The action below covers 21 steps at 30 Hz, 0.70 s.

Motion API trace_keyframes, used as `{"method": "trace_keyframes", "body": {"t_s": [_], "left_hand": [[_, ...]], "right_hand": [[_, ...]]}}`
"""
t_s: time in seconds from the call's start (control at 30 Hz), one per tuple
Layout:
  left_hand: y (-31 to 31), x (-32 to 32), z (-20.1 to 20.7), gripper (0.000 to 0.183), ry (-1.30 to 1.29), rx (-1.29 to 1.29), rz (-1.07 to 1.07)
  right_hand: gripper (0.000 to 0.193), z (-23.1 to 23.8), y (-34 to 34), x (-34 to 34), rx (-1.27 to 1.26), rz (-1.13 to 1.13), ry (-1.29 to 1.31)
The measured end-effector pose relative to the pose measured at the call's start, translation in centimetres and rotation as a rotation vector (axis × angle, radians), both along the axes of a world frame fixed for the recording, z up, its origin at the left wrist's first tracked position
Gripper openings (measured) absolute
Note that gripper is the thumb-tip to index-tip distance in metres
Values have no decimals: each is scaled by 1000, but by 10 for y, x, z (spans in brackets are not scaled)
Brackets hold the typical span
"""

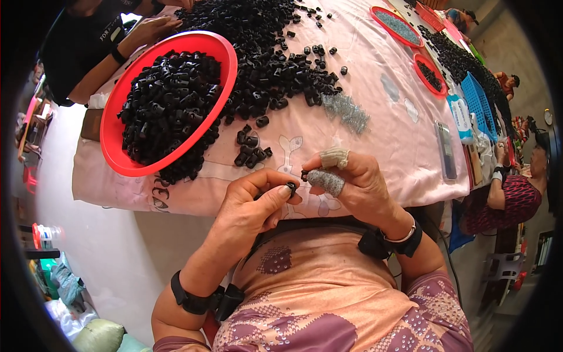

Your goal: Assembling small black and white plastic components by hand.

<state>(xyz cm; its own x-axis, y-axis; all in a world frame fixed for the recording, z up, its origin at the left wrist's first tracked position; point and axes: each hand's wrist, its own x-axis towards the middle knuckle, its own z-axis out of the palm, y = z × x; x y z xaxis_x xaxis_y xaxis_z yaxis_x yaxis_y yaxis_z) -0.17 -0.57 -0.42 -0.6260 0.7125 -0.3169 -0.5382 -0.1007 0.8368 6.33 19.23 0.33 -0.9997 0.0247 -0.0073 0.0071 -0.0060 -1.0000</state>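
Observation:
My left hand [255, 199] pinches a small hollow black plastic piece [291, 186] between thumb and fingertips. Facing it, my right hand [363, 185] has cloth covers on the thumb and a finger, and its tips close on another small dark piece [304, 175]. The two hands are close together above the table's near edge. Just beyond them lies a pile of thin metal springs [347, 112]. A small cluster of black plastic pieces [252, 154] sits past my left hand.
A red basin [230, 61] full of black pieces tilts at left, against a large black heap [258, 64]. The pink cloth [404, 170] covers the table. A phone [446, 149], a blue basket [480, 105] and red trays [431, 75] stand right. Other people [82, 47] sit around.

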Motion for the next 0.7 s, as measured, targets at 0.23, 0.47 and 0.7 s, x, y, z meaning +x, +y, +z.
{"method": "trace_keyframes", "body": {"t_s": [0.23, 0.47, 0.7], "left_hand": [[0, 2, -2, 15, -10, 36, 5], [2, 2, -3, 15, 6, 21, 30], [2, 2, -5, 14, 15, -5, 30]], "right_hand": [[18, -3, -4, 1, 81, 45, 113], [18, -11, -10, -2, 20, 31, 189], [24, -8, -7, -4, 300, 7, 296]]}}
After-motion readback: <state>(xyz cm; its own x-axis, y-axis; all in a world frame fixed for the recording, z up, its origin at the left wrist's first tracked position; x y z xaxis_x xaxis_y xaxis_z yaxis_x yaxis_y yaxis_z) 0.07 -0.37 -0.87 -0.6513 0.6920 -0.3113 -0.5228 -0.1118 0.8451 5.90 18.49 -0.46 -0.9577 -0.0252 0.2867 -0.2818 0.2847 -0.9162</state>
